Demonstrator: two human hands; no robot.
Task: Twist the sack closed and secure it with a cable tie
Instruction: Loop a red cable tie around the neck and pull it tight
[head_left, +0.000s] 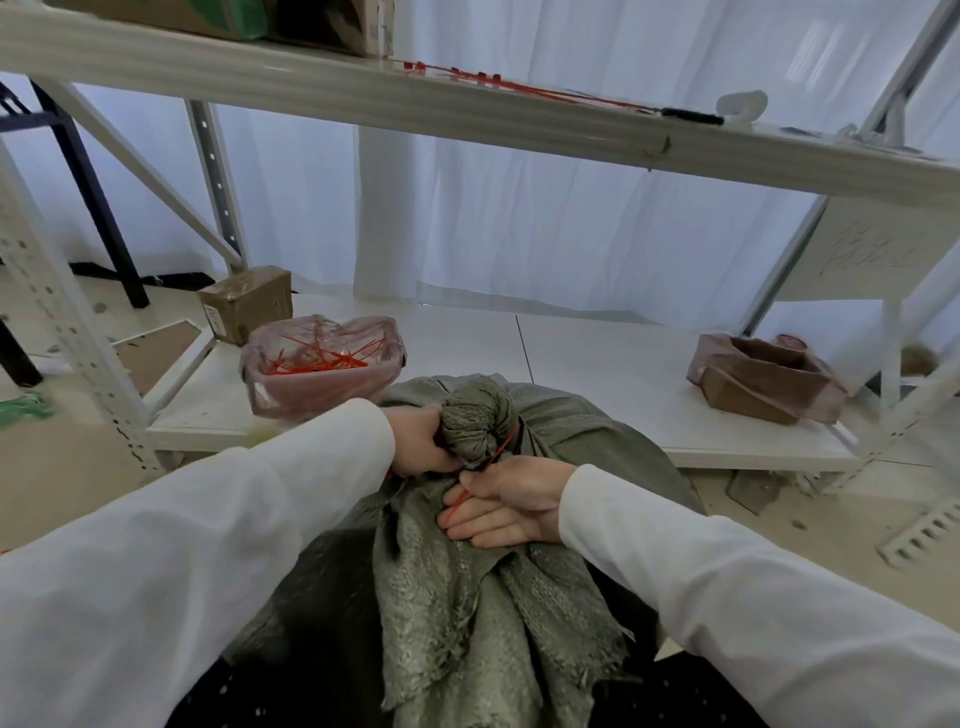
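**Red tie goes round the neck of a twisted sack**

A person in white sleeves works over a grey-green woven sack (519, 597) that stands on the floor in front of a white metal rack (597, 364). The left hand (421, 441) grips the sack's gathered, twisted top (480, 421), fingers curled round the bunched fabric just below the knob. The right hand (506, 501) lies palm up against the cloth just beside it, thumb and forefinger pinching a thin red cable tie (496, 454); the tie runs up from the fingers and round the far side of the twisted neck, while its loose end crosses the palm. Whether the tie is already locked cannot be told.

On the rack's low shelf, just behind the sack to the left, stands a container lined with pink plastic (322, 369) holding more red ties. A small brown carton (247, 301) sits behind it, and an open cardboard box wrapped in pinkish film (763, 376) lies well apart on the right. More red ties (519, 88) lie along the upper shelf, before white curtains (519, 208)
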